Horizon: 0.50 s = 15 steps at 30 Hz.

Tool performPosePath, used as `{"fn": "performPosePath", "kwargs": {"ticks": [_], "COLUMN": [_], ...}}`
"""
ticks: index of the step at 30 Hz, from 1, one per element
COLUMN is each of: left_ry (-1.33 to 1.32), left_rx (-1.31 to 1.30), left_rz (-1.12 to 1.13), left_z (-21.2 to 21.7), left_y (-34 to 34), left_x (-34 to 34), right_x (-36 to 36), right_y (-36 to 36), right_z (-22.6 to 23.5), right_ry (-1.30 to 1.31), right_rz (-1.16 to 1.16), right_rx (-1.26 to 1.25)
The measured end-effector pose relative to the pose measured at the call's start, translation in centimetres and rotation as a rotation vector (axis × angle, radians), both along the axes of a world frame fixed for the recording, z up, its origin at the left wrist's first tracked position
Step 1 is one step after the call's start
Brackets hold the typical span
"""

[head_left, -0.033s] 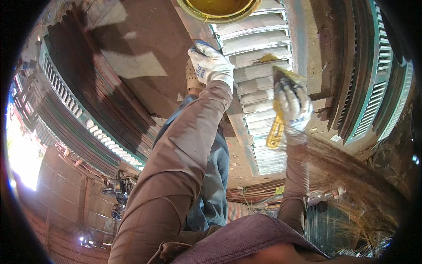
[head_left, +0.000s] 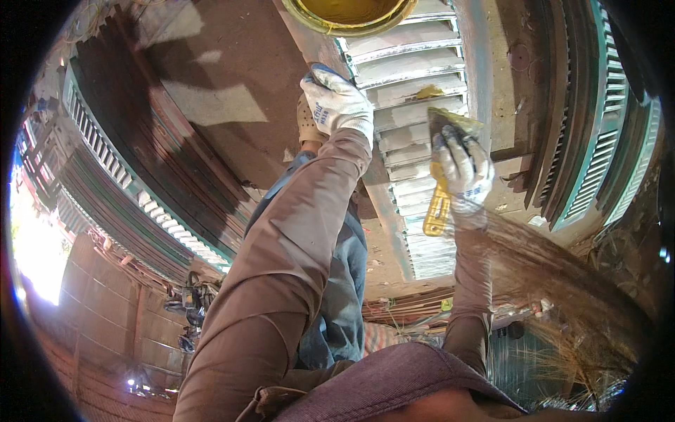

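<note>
The right grip [head_left: 465,167] is grasping a scraper [head_left: 438,204] with a yellow handle, its gloved fingers closing over the base of the blade [head_left: 453,122]. The blade is projecting beyond the fingertips toward the far end of a louvred panel [head_left: 404,138], while the handle is emerging to the left of the palm and pointing toward the panel's near edge. The scraper is lying over the white-coated slats, and the grip is overlapping the panel's right rail [head_left: 477,60]. A patch of yellow paste [head_left: 427,92] is showing on a slat just beyond the blade tip; contact between blade and slat cannot be determined. The left grip [head_left: 337,103] is resting at the panel's left rail [head_left: 388,211], fingers curling; whether they are clasping the rail cannot be told. A bucket [head_left: 351,32] containing yellow paste is sitting over the far part of the panel, toward the left rail, partly outside the view. Relative to the earlier frame, the right grip and scraper are occupying a position slightly nearer the left rail, the blade showing more displacement than the handle end. The left grip, bucket and panel are holding the same positions.
</note>
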<state>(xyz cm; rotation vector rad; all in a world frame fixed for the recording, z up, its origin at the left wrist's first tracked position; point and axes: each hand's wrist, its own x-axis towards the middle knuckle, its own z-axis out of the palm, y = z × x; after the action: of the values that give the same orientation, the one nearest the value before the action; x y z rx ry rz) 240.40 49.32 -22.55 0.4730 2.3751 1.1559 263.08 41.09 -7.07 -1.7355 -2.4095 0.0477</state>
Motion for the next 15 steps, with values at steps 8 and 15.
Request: {"fn": "performPosePath", "kwargs": {"ticks": [8,15], "left_ry": [0.098,0.328], "left_rx": [-0.172,-0.248], "left_rz": [-0.149,-0.109], "left_z": [-1.6,2.9], "left_y": [-0.2,2.4], "left_x": [-1.4,2.5], "right_x": [0.0,2.0], "right_y": [3.1,3.9], "right_z": [-2.0,-3.1], "right_ry": [0.169,0.174], "right_rz": [0.067,0.15], "right_rx": [0.048,0.039]}}
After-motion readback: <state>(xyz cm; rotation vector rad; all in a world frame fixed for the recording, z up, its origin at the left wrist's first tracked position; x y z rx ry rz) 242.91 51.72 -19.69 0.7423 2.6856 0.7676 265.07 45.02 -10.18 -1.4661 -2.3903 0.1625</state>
